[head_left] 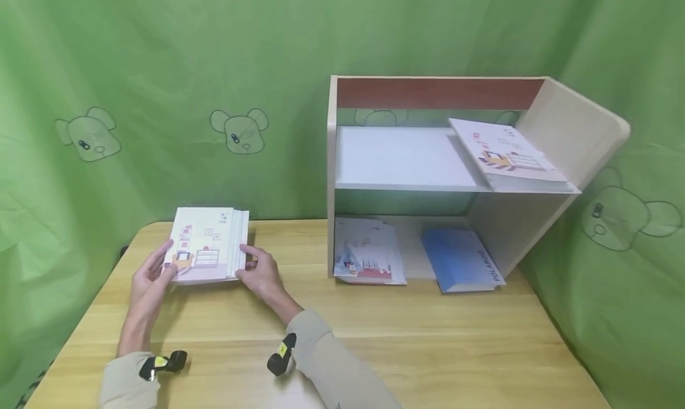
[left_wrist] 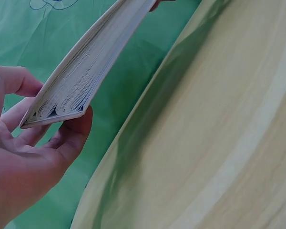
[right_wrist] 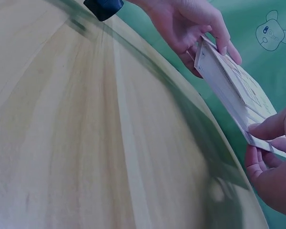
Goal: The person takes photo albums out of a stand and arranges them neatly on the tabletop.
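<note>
Gripping opposite sides of a light-covered book (head_left: pixel 206 236), the left hand (head_left: pixel 147 284) and right hand (head_left: pixel 263 273) stand apart, holding it above the left part of the tabletop (head_left: pixel 417 343). To the right stands a two-level shelf (head_left: pixel 401 159), a similar book (head_left: pixel 508 153) above, a blue book (head_left: pixel 455 257) below; a green curtain (head_left: pixel 294 40) hangs behind.

And we're in what looks like a staged recording booth, folks! Green curtain (head_left: pixel 299 34) behind, green curtain down both sides, creased, printed with cartoon animal heads (head_left: pixel 244 135). Front and centre, one pale wooden table (head_left: pixel 455 349), and on it a two-tier shelf (head_left: pixel 396 153) holding books (head_left: pixel 462 257), a touch of home study about it. But look at those cuffs (head_left: pixel 128 379): black devices (head_left: pixel 282 355) strapped on both! What building lies beyond the cloth, you can't tell.
</note>
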The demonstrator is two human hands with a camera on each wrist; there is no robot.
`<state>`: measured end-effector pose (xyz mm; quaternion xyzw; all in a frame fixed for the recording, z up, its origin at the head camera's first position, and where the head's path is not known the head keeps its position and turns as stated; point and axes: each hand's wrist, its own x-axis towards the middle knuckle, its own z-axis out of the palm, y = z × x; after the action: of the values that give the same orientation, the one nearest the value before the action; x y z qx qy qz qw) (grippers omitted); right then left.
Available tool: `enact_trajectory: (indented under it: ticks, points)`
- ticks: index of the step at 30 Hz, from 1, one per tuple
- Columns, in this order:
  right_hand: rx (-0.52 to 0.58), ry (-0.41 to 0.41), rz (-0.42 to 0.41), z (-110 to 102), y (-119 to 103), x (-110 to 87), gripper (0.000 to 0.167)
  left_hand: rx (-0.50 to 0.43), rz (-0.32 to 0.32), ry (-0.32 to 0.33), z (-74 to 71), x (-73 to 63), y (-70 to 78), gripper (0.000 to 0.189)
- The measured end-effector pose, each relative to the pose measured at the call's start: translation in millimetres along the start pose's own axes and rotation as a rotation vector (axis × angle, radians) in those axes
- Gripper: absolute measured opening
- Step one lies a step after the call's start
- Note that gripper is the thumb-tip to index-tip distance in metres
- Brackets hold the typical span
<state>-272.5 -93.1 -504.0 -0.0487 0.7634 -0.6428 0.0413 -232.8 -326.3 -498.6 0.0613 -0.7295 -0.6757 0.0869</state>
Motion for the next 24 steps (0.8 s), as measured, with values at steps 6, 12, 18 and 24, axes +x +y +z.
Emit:
enact_trajectory:
  ticks: [6,12,18,24]
  points:
    - [-0.055,0.008,0.026,0,5,0.8,0.066,0.022,-0.017,-0.011,0.4,3.7,-6.9,0.064]
    - [-0.088,0.018,0.031,2,8,1.8,0.064,0.043,-0.046,-0.003,-1.6,4.5,-10.9,0.063]
    - [-0.114,0.04,0.042,5,9,3.0,0.055,0.067,-0.055,-0.006,-4.5,5.8,-9.1,0.062]
    - [-0.125,0.036,0.049,8,16,1.2,0.054,0.041,-0.091,-0.016,-6.8,4.1,-14.0,0.062]
